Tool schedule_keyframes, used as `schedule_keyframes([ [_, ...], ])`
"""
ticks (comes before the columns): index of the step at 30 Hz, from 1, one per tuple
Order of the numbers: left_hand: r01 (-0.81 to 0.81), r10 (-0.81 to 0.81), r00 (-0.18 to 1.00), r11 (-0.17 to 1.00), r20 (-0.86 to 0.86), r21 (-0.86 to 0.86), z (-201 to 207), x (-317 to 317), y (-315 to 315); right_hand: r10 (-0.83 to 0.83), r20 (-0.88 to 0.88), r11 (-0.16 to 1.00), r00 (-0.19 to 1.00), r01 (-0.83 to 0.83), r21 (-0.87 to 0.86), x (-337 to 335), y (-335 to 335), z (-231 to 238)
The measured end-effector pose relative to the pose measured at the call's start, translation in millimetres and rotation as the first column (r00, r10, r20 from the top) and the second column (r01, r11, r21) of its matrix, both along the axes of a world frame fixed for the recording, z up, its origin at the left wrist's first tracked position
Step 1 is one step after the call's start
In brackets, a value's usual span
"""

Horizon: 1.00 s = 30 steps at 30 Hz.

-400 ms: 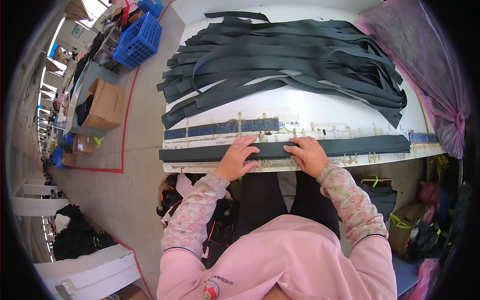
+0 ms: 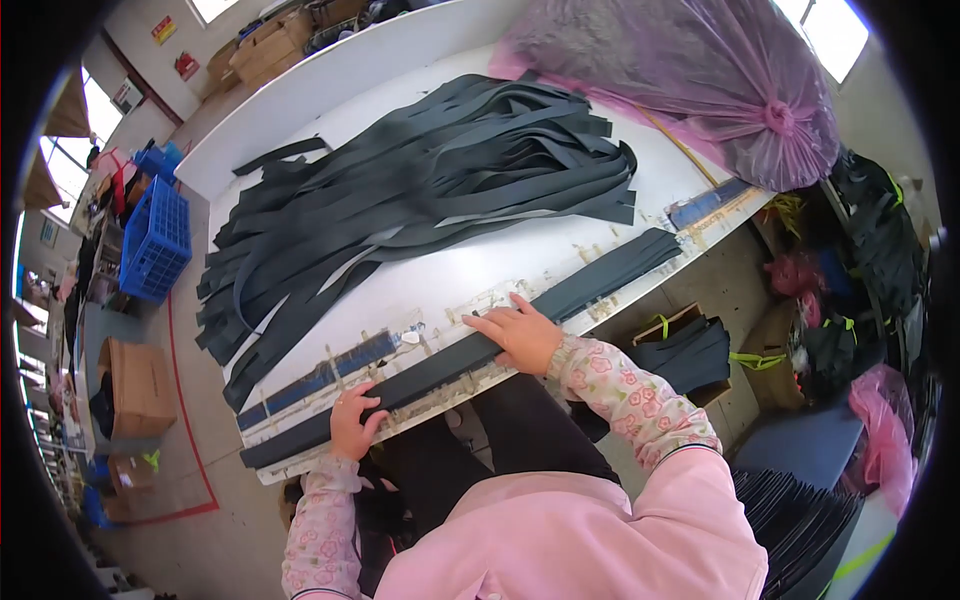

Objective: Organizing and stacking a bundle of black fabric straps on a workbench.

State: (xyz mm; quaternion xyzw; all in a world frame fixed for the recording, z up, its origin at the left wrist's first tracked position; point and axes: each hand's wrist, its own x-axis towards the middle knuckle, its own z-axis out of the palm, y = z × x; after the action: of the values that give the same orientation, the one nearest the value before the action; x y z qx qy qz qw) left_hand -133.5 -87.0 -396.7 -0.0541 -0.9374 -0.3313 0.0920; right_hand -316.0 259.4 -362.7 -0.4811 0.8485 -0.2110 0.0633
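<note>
A narrow stack of long dark grey fabric strips [image 2: 435, 371] lies along the near edge of the white table [image 2: 400, 290]. Toward the stack's left end, my left hand [image 2: 353, 424] rests on it with the thumb held apart from the fingers. My right hand [image 2: 524, 336] lies spread over the middle of the stack, its fingers pointing left across the strips. Neither hand grips anything that I can see. Beyond them, a large loose heap of similar dark strips [image 2: 400, 195] covers much of the tabletop.
A tied translucent pink plastic bag [image 2: 700, 90] sits at the table's far right. On the floor to the left are a cardboard box [image 2: 142, 388] and a blue crate [image 2: 156, 240]. An open box with dark pieces [image 2: 690, 355] stands below the table's right side.
The view has swung to the right, so the table now appears tilted. My hands have moved apart along the stack, the left toward its left end.
</note>
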Motion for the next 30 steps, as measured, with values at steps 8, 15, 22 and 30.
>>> schedule_keyframes([
  [8, 0.024, -0.026, 0.997, 0.999, 0.07, 0.023, -0.2, -0.8, -1.1, -0.318, -0.149, 0.857, 0.936, 0.351, 0.378, -106.1, 217.1, 7.6],
  [15, 0.006, -0.012, 0.978, 1.0, 0.207, 0.03, 4.8, -1.1, -6.1, -0.322, 0.034, 0.863, 0.946, 0.278, 0.422, -153.3, 252.8, 8.4],
  [22, -0.006, 0.002, 0.976, 1.0, 0.217, 0.02, 10.1, -2.9, -2.3, -0.15, -0.111, 0.915, 0.982, 0.181, 0.36, -161.5, 261.8, 9.0],
  [30, -0.013, 0.014, 0.966, 1.0, 0.26, -0.005, 14.7, -5.4, -0.9, -0.106, -0.118, 0.86, 0.987, 0.151, 0.488, -168.3, 270.4, 17.4],
])
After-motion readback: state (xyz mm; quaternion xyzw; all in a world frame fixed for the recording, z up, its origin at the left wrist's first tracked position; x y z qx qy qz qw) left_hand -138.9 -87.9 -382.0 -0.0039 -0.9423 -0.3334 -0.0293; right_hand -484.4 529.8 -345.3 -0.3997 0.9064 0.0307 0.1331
